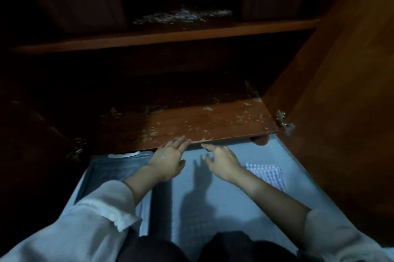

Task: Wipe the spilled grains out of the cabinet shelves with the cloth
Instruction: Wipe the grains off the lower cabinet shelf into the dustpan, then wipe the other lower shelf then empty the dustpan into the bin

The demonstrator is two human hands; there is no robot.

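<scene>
A brown wooden cabinet stands open before me. Its bottom shelf (213, 121) is strewn with pale grains (152, 133), thickest near the front left and right rear. A second heap of grains (181, 15) lies on the upper shelf (162, 36). My left hand (168, 159) reaches to the bottom shelf's front edge, fingers straight and touching it. My right hand (221, 160) hovers just below that edge with fingers spread, holding nothing. A blue-and-white checked cloth (266, 173) lies flat on the floor, partly hidden behind my right forearm.
The open right cabinet door (345, 91) stands close beside my right arm, its hinge (284, 122) at the shelf corner. A dark tray (110, 170) lies on the floor at the left, under the cabinet edge. My knees (191, 249) are at the bottom.
</scene>
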